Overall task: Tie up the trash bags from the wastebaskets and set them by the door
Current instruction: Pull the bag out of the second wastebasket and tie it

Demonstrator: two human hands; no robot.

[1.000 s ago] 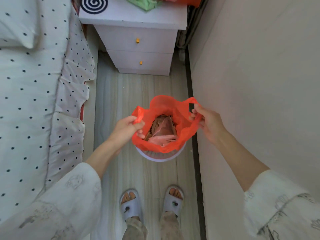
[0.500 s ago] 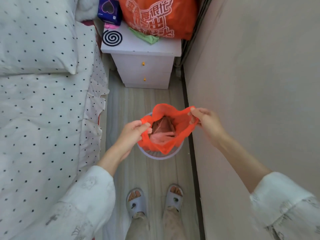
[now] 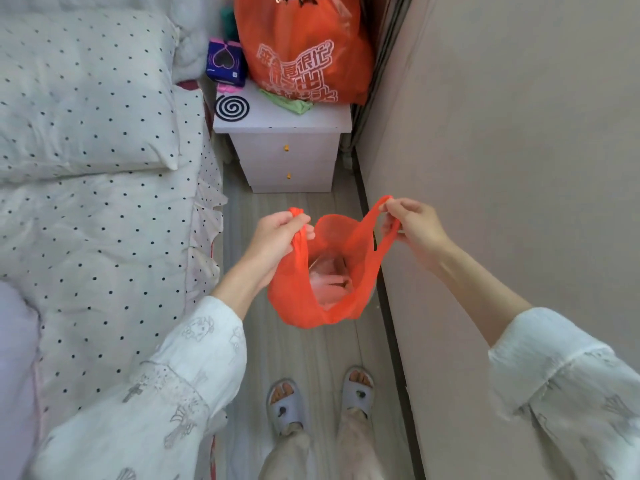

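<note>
An orange plastic trash bag (image 3: 304, 303) hangs in the air above the floor, its mouth open with pinkish and brown rubbish showing inside. My left hand (image 3: 277, 237) is shut on the bag's left handle, bunched in the fist. My right hand (image 3: 412, 226) pinches the right handle, which is stretched into a thin loop. The two handles are pulled apart. The wastebasket is hidden behind the hanging bag; only a thin pale sliver shows at the bag's right side.
A polka-dot bed (image 3: 104, 216) fills the left side. The beige wall (image 3: 519, 150) closes the right. Ahead stands a white nightstand (image 3: 287, 157) carrying a large orange printed bag (image 3: 304, 50) and a spiral coaster (image 3: 232, 108). My slippered feet (image 3: 322, 396) stand on the narrow wood floor strip.
Both hands have lifted the orange bag up out of the white wastebasket and drawn its handles out; the camera view has tilted up, showing more of the nightstand.
</note>
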